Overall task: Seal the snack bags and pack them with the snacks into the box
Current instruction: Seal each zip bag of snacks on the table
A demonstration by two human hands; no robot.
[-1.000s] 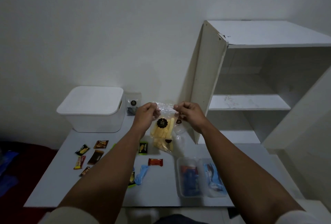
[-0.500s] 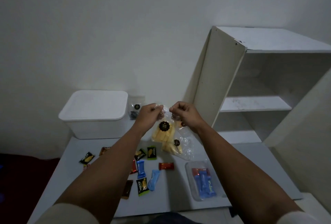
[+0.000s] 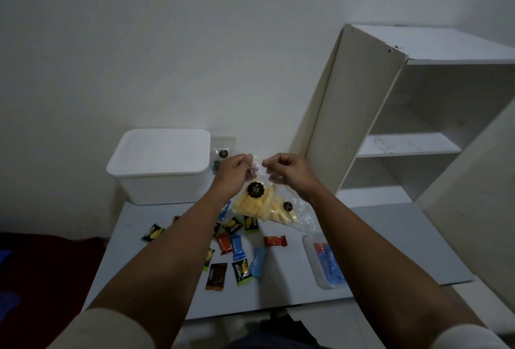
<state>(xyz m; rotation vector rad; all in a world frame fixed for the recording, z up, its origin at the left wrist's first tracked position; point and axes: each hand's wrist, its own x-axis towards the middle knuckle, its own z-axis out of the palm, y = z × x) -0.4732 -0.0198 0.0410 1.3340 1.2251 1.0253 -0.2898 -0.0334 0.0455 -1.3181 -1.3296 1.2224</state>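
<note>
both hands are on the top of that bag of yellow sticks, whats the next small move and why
Probably run the pinch along the top edge to press it closed. The left hand and right hand both pinch the mouth of the clear snack bag, held above the table, and the white box has its lid on, so sealing likely comes before packing.

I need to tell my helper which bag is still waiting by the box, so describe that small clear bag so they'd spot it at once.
Start at the white lidded box at the table's back left. Just right of it, against the wall, stands a small clear bag. Unlike the bag of yellow sticks in the hands, it holds dark pieces.
</note>
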